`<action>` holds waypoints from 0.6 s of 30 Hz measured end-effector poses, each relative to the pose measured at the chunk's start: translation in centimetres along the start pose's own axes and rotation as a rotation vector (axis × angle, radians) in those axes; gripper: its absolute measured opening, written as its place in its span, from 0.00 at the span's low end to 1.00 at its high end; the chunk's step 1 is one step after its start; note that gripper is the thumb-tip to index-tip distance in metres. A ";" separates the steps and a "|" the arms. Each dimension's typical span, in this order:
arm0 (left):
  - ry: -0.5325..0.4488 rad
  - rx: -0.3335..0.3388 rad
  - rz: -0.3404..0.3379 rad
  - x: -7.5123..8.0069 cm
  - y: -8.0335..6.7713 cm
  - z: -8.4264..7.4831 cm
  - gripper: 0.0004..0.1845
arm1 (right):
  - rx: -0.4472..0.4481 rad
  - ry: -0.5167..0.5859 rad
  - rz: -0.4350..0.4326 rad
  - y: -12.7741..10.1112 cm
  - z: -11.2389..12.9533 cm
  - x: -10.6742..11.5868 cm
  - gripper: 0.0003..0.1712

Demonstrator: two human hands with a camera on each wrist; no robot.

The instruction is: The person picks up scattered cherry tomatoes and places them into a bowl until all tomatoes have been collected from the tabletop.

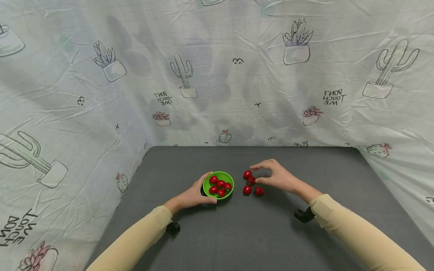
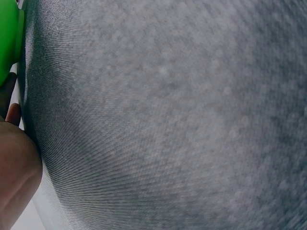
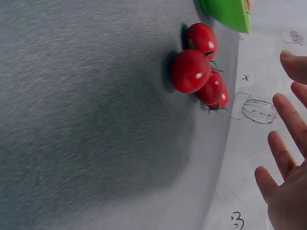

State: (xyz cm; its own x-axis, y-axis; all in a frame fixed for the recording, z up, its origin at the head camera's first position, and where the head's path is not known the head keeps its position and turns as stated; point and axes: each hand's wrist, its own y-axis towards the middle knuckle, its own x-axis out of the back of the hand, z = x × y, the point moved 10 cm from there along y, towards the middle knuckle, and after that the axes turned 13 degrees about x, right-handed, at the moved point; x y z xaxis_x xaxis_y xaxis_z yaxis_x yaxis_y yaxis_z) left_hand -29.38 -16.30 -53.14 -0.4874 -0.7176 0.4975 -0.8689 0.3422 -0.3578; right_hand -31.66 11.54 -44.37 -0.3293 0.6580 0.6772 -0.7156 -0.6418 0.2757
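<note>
The right hand (image 1: 276,176) hovers open and empty over four loose tomatoes (image 1: 251,183) on the table (image 1: 271,233); it should pinch the nearest gently. The left hand (image 1: 193,195) grips the green bowl (image 1: 229,180), steadying it just beside them.

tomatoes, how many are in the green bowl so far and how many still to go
Five small red cherry tomatoes already lie in the round green plastic bowl, which the left hand grips at its rim. The right hand hovers open over the loose tomatoes, holding none. Four are left on the grey cloth table.
</note>
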 end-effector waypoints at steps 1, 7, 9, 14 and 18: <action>0.003 0.000 0.000 0.0 0.0 0.0 0.58 | 0.006 -0.008 0.000 -0.2 0.0 0.0 0.28; 0.008 0.001 0.006 0.0 0.0 -0.1 0.59 | 0.008 -0.059 0.024 -1.3 -0.5 -0.5 0.28; 0.004 -0.001 0.010 0.0 0.0 -0.1 0.59 | 0.004 -0.069 0.033 -1.6 -0.6 -0.7 0.28; -0.007 -0.005 0.019 -0.1 0.0 -0.1 0.57 | -0.003 -0.100 0.039 -2.2 -1.0 -1.1 0.30; -0.014 -0.001 0.023 -0.1 -0.1 -0.1 0.56 | -0.005 -0.118 0.032 -2.6 -1.0 -1.4 0.30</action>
State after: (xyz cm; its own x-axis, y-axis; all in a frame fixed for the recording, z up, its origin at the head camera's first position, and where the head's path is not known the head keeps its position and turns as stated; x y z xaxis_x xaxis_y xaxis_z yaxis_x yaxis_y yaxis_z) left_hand -29.30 -16.22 -53.06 -0.5060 -0.7180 0.4779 -0.8576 0.3595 -0.3679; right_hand -29.93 12.69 -46.73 -0.2773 0.5864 0.7611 -0.7088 -0.6596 0.2499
